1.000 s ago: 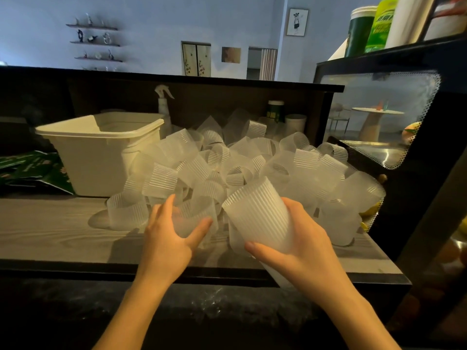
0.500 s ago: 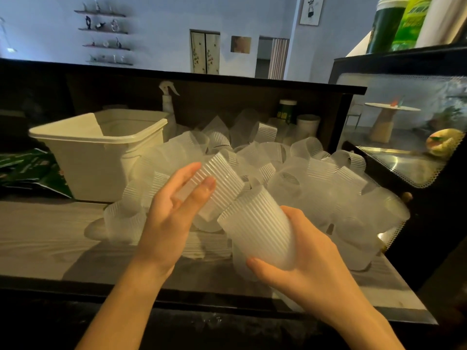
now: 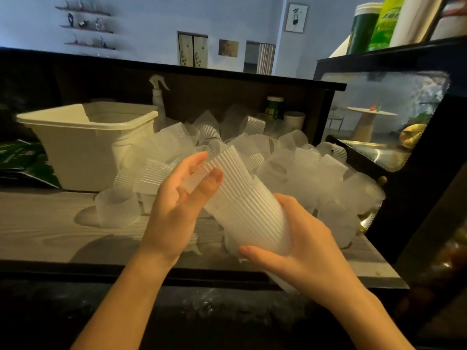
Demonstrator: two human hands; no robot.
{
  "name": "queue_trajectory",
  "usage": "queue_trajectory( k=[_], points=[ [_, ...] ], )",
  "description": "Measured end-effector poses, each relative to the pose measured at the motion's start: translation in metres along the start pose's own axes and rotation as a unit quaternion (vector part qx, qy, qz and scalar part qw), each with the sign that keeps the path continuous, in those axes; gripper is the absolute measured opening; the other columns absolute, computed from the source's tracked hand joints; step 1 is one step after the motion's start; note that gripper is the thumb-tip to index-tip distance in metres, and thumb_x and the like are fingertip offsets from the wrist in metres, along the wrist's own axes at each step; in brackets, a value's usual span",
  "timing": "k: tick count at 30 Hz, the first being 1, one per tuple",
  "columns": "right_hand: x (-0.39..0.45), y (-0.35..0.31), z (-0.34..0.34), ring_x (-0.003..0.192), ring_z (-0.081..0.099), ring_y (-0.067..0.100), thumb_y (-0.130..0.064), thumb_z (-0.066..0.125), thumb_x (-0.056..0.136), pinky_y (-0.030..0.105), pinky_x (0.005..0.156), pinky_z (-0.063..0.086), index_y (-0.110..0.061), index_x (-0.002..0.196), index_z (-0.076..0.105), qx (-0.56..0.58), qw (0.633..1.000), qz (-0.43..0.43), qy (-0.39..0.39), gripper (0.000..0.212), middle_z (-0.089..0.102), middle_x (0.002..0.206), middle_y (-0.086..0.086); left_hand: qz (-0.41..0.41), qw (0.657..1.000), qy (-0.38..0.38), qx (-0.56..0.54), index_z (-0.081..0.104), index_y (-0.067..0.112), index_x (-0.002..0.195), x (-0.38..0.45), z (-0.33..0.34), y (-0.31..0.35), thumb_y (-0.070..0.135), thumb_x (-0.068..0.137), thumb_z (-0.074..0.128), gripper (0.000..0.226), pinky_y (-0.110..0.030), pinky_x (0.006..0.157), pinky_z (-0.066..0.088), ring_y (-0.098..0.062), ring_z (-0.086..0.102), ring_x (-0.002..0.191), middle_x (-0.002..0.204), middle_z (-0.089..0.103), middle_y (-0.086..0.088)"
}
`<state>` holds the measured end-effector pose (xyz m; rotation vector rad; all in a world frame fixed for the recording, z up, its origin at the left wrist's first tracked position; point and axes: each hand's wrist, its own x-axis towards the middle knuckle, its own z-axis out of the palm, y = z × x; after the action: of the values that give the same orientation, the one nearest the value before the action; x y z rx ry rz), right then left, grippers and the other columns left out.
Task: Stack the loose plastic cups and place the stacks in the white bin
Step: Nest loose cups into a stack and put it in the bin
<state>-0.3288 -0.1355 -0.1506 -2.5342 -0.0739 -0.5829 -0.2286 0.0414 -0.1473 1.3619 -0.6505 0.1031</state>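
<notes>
Two hands at work, head view: right hand [image 3: 310,251] clasped round stack [image 3: 255,218], left hand [image 3: 177,198] with curled fingers holding top cup [image 3: 227,168], seating it on stack. Judged mid-stacking; next, push cup home, pick another from pile [image 3: 303,170]. Bin [image 3: 83,137] well left on counter [image 3: 45,223], beside pile. Spray bottle [image 3: 158,97] behind. Nothing barred bin.

A single head-worn wide-angle camera looks forward and down across the wooden counter [image 3: 50,231]. It sits close above both hands, left hand [image 3: 177,205] and right hand [image 3: 303,253], with the far wall visible at the top.
</notes>
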Motion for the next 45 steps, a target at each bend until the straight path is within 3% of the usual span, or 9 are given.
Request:
queue_trajectory(
  k=[4, 7, 11, 16, 22, 26, 32, 40, 45],
  points=[
    [-0.011, -0.008, 0.001, 0.101, 0.05, -0.007, -0.081, 0.058, 0.059, 0.028, 0.079, 0.053, -0.052, 0.121, 0.028, 0.0, 1.0, 0.0, -0.002, 0.074, 0.048, 0.112, -0.029, -0.013, 0.999, -0.037, 0.014, 0.054, 0.025, 0.136, -0.008, -0.007, 0.005, 0.064, 0.072, 0.066, 0.076, -0.045, 0.106, 0.044, -0.011, 0.058, 0.121, 0.128, 0.064, 0.007],
    [-0.013, -0.015, 0.002, 0.1, 0.051, -0.007, -0.08, 0.059, 0.059, 0.028, 0.078, 0.054, -0.058, 0.116, 0.027, 0.019, 1.0, 0.003, 0.006, 0.069, 0.049, 0.11, -0.03, -0.01, 0.997, -0.064, 0.049, 0.048, 0.036, 0.139, -0.016, -0.007, 0.004, 0.067, 0.069, 0.061, 0.078, -0.02, 0.093, 0.05, 0.004, 0.055, 0.118, 0.132, 0.058, 0.019],
    [-0.012, -0.021, 0.005, 0.096, 0.054, -0.006, -0.08, 0.061, 0.058, 0.029, 0.076, 0.054, -0.056, 0.117, 0.03, 0.039, 0.999, 0.006, 0.026, 0.071, 0.052, 0.106, -0.029, -0.021, 0.993, -0.095, 0.069, 0.032, 0.05, 0.145, -0.028, -0.002, 0.003, 0.088, 0.064, 0.048, 0.091, 0.002, 0.083, 0.039, 0.025, 0.04, 0.118, 0.131, 0.044, 0.044],
    [-0.011, -0.014, -0.002, 0.095, 0.055, -0.006, -0.076, 0.065, 0.056, 0.032, 0.076, 0.054, -0.055, 0.115, 0.038, 0.054, 0.996, 0.019, 0.063, 0.068, 0.054, 0.104, -0.031, -0.03, 0.994, -0.078, 0.073, 0.029, 0.049, 0.147, -0.024, -0.007, -0.006, 0.095, 0.066, 0.031, 0.093, -0.028, 0.105, 0.037, 0.005, 0.049, 0.125, 0.137, 0.048, 0.032],
    [-0.011, 0.008, -0.015, 0.093, 0.052, -0.008, -0.08, 0.062, 0.055, 0.034, 0.073, 0.054, -0.068, 0.104, 0.03, 0.044, 0.99, 0.061, 0.119, 0.06, 0.046, 0.106, -0.041, -0.027, 0.969, 0.042, 0.243, 0.051, 0.032, 0.124, -0.021, 0.003, -0.032, 0.077, 0.068, 0.055, 0.072, -0.021, 0.076, 0.05, -0.003, 0.06, 0.092, 0.101, 0.058, 0.014],
    [-0.018, 0.019, -0.01, 0.093, 0.055, 0.0, -0.081, 0.061, 0.054, 0.037, 0.076, 0.055, -0.066, 0.103, 0.028, 0.044, 0.989, 0.075, 0.115, 0.061, 0.051, 0.101, -0.03, -0.086, 0.92, -0.039, 0.381, 0.038, 0.035, 0.13, -0.025, 0.02, -0.048, 0.09, 0.057, 0.054, 0.093, -0.031, 0.089, 0.051, -0.006, 0.051, 0.107, 0.119, 0.046, 0.017],
    [-0.021, 0.034, -0.012, 0.095, 0.054, -0.002, -0.082, 0.059, 0.054, 0.034, 0.076, 0.054, -0.059, 0.112, 0.027, 0.044, 0.99, 0.077, 0.113, 0.07, 0.05, 0.104, -0.03, -0.148, 0.862, -0.028, 0.485, 0.031, 0.026, 0.138, -0.014, 0.045, -0.059, 0.08, 0.062, 0.067, 0.1, -0.033, 0.096, 0.043, -0.02, 0.048, 0.126, 0.138, 0.047, 0.003],
    [-0.024, 0.046, -0.01, 0.094, 0.053, -0.003, -0.074, 0.069, 0.06, 0.034, 0.076, 0.054, -0.05, 0.118, 0.033, 0.049, 0.99, 0.074, 0.11, 0.072, 0.05, 0.103, -0.029, -0.133, 0.94, -0.008, 0.315, 0.044, 0.037, 0.121, -0.02, 0.028, -0.058, 0.063, 0.065, 0.077, 0.07, -0.028, 0.087, 0.052, -0.007, 0.058, 0.108, 0.119, 0.058, 0.015],
    [-0.023, 0.045, -0.009, 0.095, 0.051, -0.007, -0.073, 0.068, 0.061, 0.022, 0.074, 0.049, -0.051, 0.116, 0.029, 0.038, 0.993, 0.067, 0.092, 0.07, 0.047, 0.106, -0.031, -0.116, 0.981, 0.058, 0.146, 0.045, 0.033, 0.129, -0.016, 0.016, -0.037, 0.056, 0.061, 0.076, 0.078, -0.026, 0.088, 0.051, -0.004, 0.058, 0.107, 0.119, 0.059, 0.016]
  ],
)
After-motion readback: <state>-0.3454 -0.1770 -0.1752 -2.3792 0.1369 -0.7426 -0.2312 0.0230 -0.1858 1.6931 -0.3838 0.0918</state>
